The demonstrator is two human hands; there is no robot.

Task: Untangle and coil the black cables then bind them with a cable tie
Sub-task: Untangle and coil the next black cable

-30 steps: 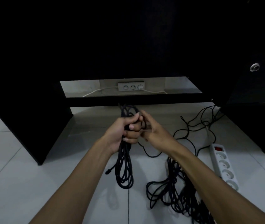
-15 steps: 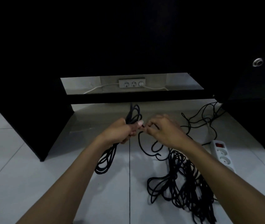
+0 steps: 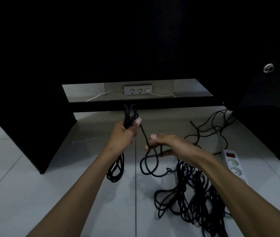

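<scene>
Nearest the camera, a loose tangle of black cable (image 3: pixel 192 200) is spread on the white tiled floor (image 3: pixel 33 194), under and beside the right forearm. A white power strip (image 3: pixel 234 165) with a red switch lies just to the right of the tangle. From the tangle a single strand is led up in a loop (image 3: pixel 150 164) to the right hand (image 3: pixel 166 144). The strand is pinched by the right hand between the thumb and the curled fingers (image 3: pixel 165 153), and the loop hangs just below them.

From that pinch the strand is drawn taut, up and to the left, to the left hand (image 3: pixel 123 132). A coiled bundle of cable (image 3: pixel 130 115) is gripped in the left fist; its upper bends stand out above the closed fingers and thumb, and its lower loops (image 3: pixel 116 170) hang down beside the left wrist.

Farther off, thinner black wires (image 3: pixel 211 127) are strewn on the floor at the right. Beyond them a black desk (image 3: pixel 135 48) is seen, and through the gap under it a wall socket strip (image 3: pixel 137 89) with white cords.
</scene>
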